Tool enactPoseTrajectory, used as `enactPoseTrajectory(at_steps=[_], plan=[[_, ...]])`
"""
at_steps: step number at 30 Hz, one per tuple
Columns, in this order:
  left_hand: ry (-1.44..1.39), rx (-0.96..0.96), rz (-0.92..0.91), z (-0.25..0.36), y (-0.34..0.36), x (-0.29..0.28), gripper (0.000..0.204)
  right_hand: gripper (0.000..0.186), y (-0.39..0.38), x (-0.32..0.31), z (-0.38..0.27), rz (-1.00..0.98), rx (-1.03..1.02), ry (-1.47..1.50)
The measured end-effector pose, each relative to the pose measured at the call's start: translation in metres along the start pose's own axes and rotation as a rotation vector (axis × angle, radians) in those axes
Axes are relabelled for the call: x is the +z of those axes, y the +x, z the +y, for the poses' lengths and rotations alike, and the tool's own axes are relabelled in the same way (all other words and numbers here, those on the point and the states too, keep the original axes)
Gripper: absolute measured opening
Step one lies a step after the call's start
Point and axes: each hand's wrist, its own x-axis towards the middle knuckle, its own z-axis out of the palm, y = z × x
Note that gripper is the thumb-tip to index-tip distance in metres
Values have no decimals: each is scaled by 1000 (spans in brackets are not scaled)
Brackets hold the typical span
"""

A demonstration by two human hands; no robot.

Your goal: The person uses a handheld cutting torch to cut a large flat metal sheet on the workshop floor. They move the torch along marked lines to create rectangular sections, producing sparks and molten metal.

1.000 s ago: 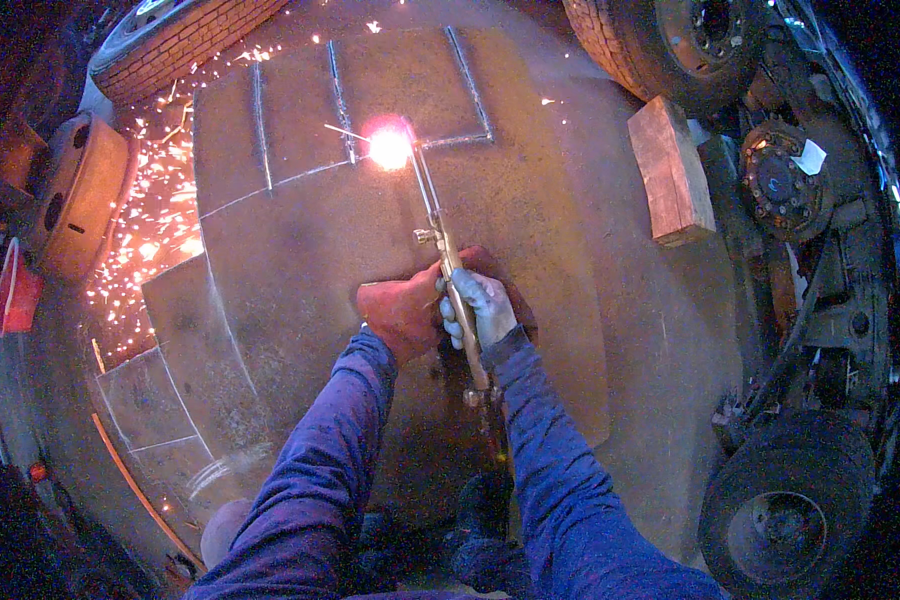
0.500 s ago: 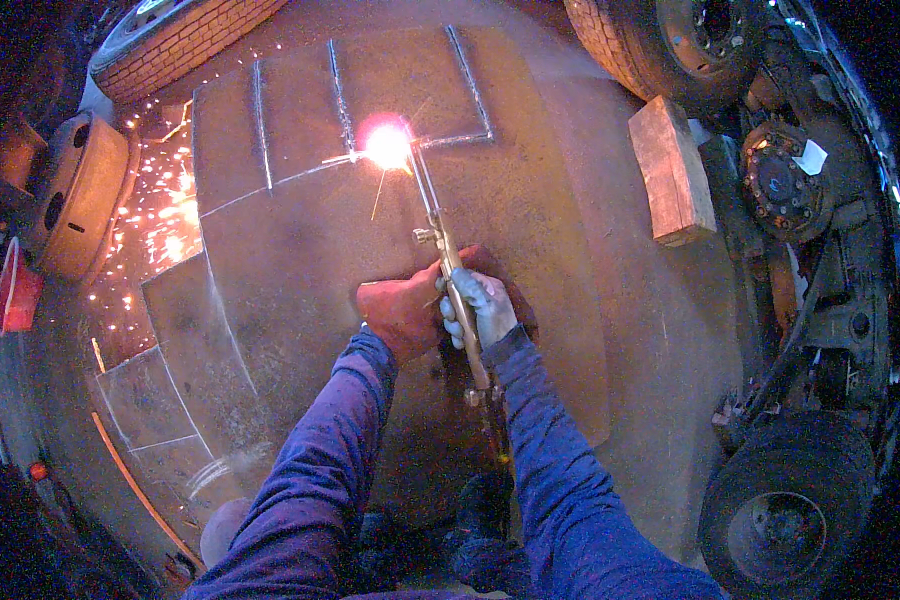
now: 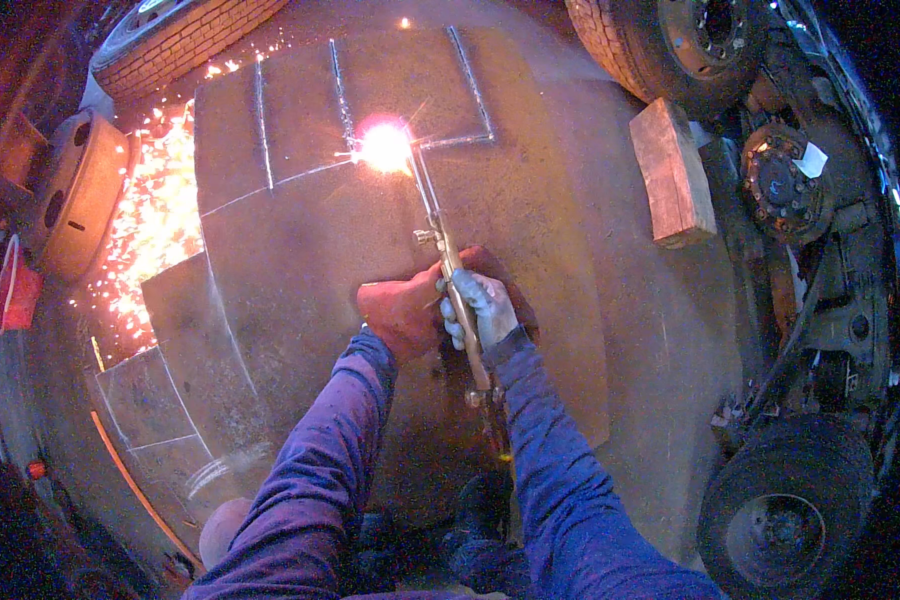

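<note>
My right hand (image 3: 485, 305), in a grey glove, is wrapped round the brass body of a long cutting torch (image 3: 450, 252). In a thick red glove, my left hand (image 3: 402, 308) supports the torch from below; its fingers are partly hidden behind the torch and my right hand. The torch's thin tubes reach forward to a bright glare (image 3: 383, 146), which hides the nozzle tip. This glare sits on a chalk line on a large rusty steel plate (image 3: 300, 250). Several white chalk lines mark the plate.
Glowing sparks (image 3: 155, 235) cover the floor past the plate's left edge. Tyres (image 3: 185, 45) and a rusty wheel rim (image 3: 82, 195) stand at the left. At the right are a wooden block (image 3: 672, 175), a hub (image 3: 785, 180) and another tyre (image 3: 785, 500). An orange hose (image 3: 135, 480) lies lower left.
The sparks at the left have grown much denser and brighter, and some show at the far edge. The glare has shifted very slightly left. Both hands keep their hold.
</note>
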Motion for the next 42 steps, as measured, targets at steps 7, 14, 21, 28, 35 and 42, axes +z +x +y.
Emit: enactPoseTrajectory(at_steps=[7, 14, 21, 28, 35, 42], plan=[[-761, -40, -191, -11, 11, 14, 48, 48, 0, 0, 0, -10, -2, -12], [36, 73, -120, -8, -3, 6, 51, 48, 1, -1, 0, -15, -10, -16], [-1080, -266, -320, -27, 17, 22, 38, 46, -1, 2, -3, 12, 17, -17], [-1700, -781, -247, 41, 14, -18, 27, 47, -1, 2, -3, 2, 6, -9], [-1802, -651, -373, 30, 19, -10, 25, 47, 0, 0, -3, -14, -6, -16], [288, 12, 31, 30, -8, -24, 61, 47, 1, -2, -2, -21, 18, -12]])
